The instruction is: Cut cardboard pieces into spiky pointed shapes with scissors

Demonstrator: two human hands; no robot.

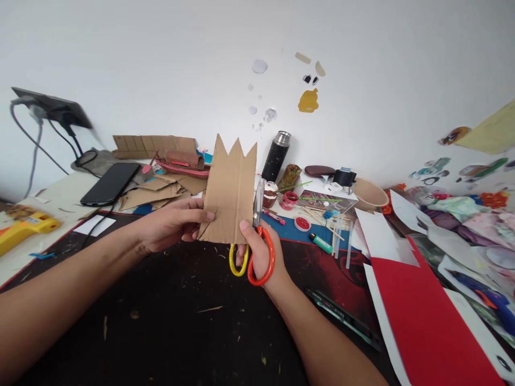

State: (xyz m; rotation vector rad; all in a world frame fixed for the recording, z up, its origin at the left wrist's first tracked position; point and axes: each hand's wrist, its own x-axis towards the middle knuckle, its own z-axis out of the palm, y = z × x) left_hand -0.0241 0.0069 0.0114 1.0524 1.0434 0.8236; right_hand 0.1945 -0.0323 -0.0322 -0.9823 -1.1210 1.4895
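Held upright above the dark mat is a piece of brown cardboard (229,187), its top edge cut into three pointed teeth. A pencil-like line slants across its lower left corner. My left hand (177,221) grips that corner, thumb on the front face and fingers behind. In my right hand (263,246) are scissors (261,268) with one red and one yellow handle loop, blades pointing up along the cardboard's right edge. The right thumb also presses on the cardboard's lower right corner. Fingers behind the cardboard are partly hidden.
Cardboard scraps (156,190), a phone (110,183) and a yellow tool (30,233) lie left. Behind stand a black flask (277,155) and paint jars (288,200). On the right are a green lighter (321,243), a cutter knife (341,316) and red paper (426,316).
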